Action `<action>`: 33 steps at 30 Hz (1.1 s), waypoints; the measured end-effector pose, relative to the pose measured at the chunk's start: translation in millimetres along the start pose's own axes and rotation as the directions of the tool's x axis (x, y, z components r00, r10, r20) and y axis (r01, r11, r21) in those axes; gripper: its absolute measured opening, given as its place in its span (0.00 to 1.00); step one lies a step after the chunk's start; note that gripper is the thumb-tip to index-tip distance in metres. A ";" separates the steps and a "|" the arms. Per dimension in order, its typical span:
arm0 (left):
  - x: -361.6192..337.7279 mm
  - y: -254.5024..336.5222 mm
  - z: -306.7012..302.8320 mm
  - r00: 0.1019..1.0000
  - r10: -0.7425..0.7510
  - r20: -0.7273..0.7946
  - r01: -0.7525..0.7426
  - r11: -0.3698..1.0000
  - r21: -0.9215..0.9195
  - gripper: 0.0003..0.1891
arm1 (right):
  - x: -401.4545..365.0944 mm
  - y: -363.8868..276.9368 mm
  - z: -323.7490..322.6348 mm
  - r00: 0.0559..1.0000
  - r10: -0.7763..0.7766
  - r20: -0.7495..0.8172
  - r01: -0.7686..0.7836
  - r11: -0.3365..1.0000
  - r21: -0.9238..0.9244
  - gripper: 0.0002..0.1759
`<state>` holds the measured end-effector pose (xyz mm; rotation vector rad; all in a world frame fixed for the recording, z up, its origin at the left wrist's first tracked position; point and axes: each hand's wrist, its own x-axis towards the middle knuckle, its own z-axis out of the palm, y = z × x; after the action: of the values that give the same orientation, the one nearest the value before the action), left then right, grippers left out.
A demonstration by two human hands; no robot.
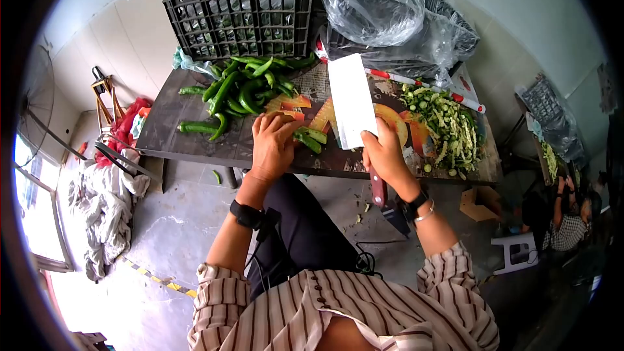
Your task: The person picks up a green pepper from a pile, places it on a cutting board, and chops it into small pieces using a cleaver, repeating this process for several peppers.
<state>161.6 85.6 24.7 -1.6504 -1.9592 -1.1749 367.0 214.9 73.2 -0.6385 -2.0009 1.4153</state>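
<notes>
My right hand (pixel 388 158) grips a cleaver (pixel 352 99) by its red-brown handle, with the wide, bright blade pointing away from me over the table. My left hand (pixel 272 145) is on the table near its front edge, fingers bent against cut green pepper pieces (pixel 311 138). The blade stands a little to the right of these pieces, apart from them. Beyond my left hand lies a pile of whole green peppers (pixel 244 88). On the right side of the table is a heap of chopped peppers (pixel 453 131), pale insides showing.
A black plastic crate (pixel 240 21) stands at the back left of the table (pixel 188 145). Clear plastic bags (pixel 374 10) cover another crate at the back right. A cardboard box (pixel 481 203) and a white stool (pixel 515 253) are on the floor. Another person (pixel 567 227) works at far right.
</notes>
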 end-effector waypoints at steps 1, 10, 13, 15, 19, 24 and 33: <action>1.4 -2.8 0.0 0.999 0.000 0.037 -0.002 0.998 0.056 0.21 | -9.4 2.6 -2.8 0.999 0.029 -0.020 -0.029 1.000 0.002 0.07; -8.3 8.5 -2.0 0.985 -0.079 0.152 0.080 0.997 -0.001 0.16 | -42.5 11.0 -5.0 0.990 0.073 -0.121 -0.064 0.995 0.077 0.06; -20.8 19.8 0.7 0.987 -0.052 0.153 0.047 0.998 0.033 0.16 | -40.3 15.8 -0.5 0.991 0.042 -0.125 -0.033 0.997 0.075 0.06; -24.1 23.0 -0.6 0.983 -0.058 0.174 0.051 0.998 0.044 0.15 | -37.4 14.8 3.3 0.992 0.051 -0.114 -0.043 0.996 0.074 0.06; -29.5 22.7 1.7 0.985 -0.078 0.152 0.071 0.996 0.050 0.13 | -32.9 12.5 10.1 0.995 0.052 -0.081 -0.047 0.997 0.066 0.05; -31.2 24.8 4.1 0.987 -0.081 0.135 0.076 0.996 0.045 0.12 | -18.8 7.2 23.1 0.994 0.022 -0.105 -0.017 0.999 0.049 0.07; -33.4 26.3 7.3 0.994 -0.090 0.063 0.089 0.996 0.029 0.10 | 10.3 23.4 57.4 0.973 -0.229 -0.014 0.214 0.926 -0.312 0.09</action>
<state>197.2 68.9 6.8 -1.6215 -2.0992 -1.1355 320.1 191.5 38.6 -0.5507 -2.1970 0.9526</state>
